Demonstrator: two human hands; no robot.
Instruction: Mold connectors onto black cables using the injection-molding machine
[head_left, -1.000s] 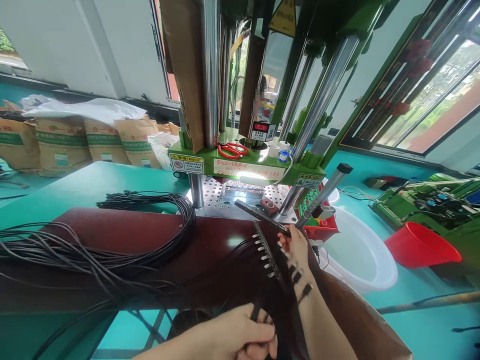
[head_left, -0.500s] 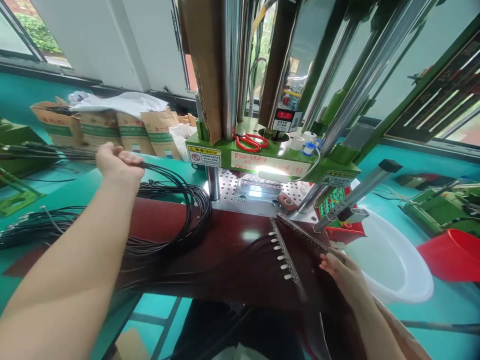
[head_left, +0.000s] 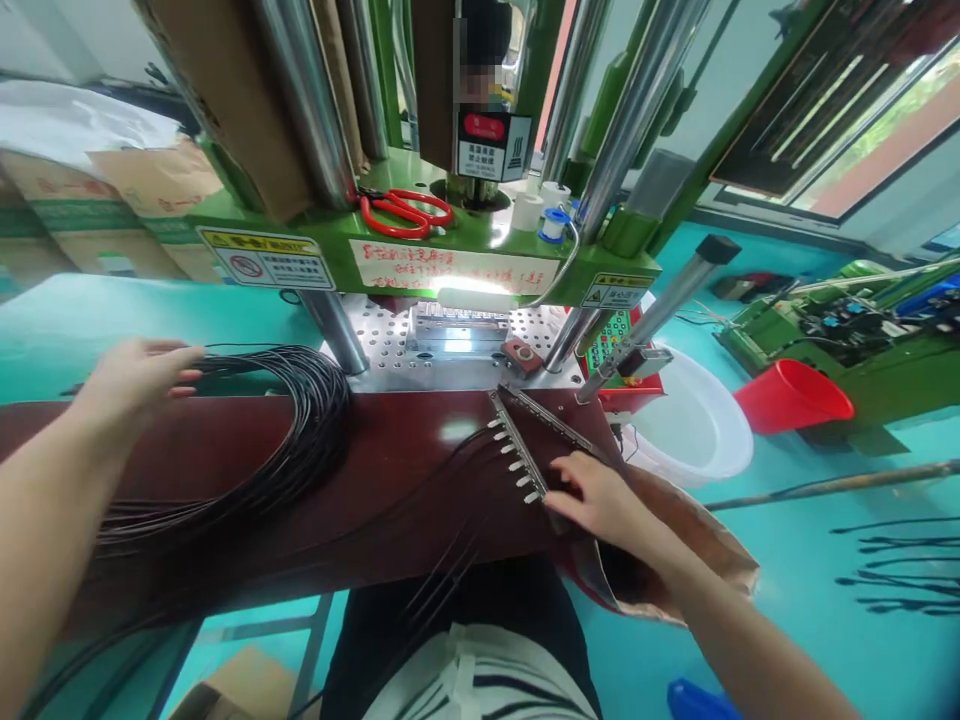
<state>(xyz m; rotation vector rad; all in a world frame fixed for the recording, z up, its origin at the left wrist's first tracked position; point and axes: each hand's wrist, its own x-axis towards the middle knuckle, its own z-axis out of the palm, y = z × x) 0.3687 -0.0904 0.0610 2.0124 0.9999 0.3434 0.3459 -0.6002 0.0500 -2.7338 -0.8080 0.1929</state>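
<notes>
My left hand point(head_left: 139, 385) is over the left of the table, beside a big loose coil of thin black cables point(head_left: 311, 415); its fingers are stretched out and hold nothing I can see. My right hand point(head_left: 596, 500) is at the near end of a metal strip point(head_left: 517, 445) lined with several white plug ends. Its thumb and fingers are apart, the thumb by the strip's end; any contact is unclear. A second metal strip point(head_left: 555, 417) lies behind, meeting the first at their far ends. Black cables run left from the plugged strip.
Ahead stands a green press point(head_left: 285, 250) with a lit metal mould point(head_left: 457, 330) on a perforated plate. Red scissors point(head_left: 405, 212) and small white spools point(head_left: 527, 212) rest on its ledge. An open paper sack point(head_left: 690, 520), white tub point(head_left: 697, 420) and red bucket point(head_left: 795, 400) are to the right.
My left hand has come down and let go of the cable bundle, which now lies in the coil. My right hand has left the second strip for the plugged one. The view has shifted right.
</notes>
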